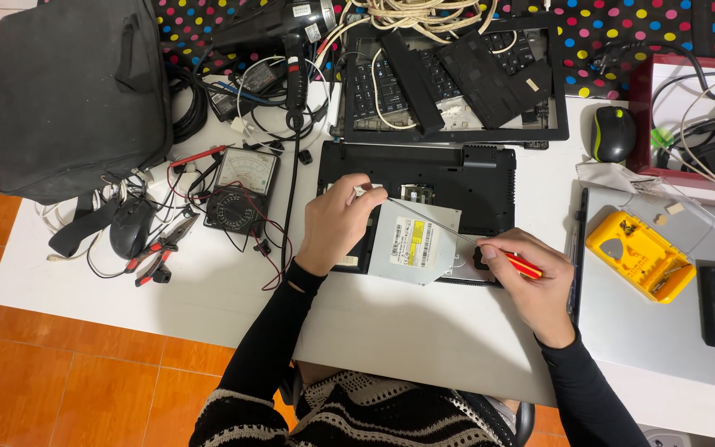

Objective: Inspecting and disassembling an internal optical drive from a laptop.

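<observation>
**2 hands at work on an open laptop**

A black laptop base (424, 178) lies upside down in the middle of the white table (391, 323). A flat silver disc drive (414, 242) rests on top of it, turned a bit crooked, with one corner hanging over the front edge of the base.

The right hand (531, 285) is closed around a screwdriver (457, 232) with a red handle. Its long thin metal shaft slants up and to the left, across the disc drive. The left hand (337, 222) is bent over the left part of the base, and its fingertips pinch together right where the tip of the screwdriver ends (what they pinch is too small to see).

Behind the base lies the laptop's keyboard half (457, 83), with loose black parts and pale cables on it. To the left sit a meter with a dial (242, 186), red-handled pliers (157, 252), a black mouse (130, 225) and a big black bag (80, 91). To the right are a second mouse (614, 132) and a yellow bit case (640, 255) with its clear lid open.
</observation>
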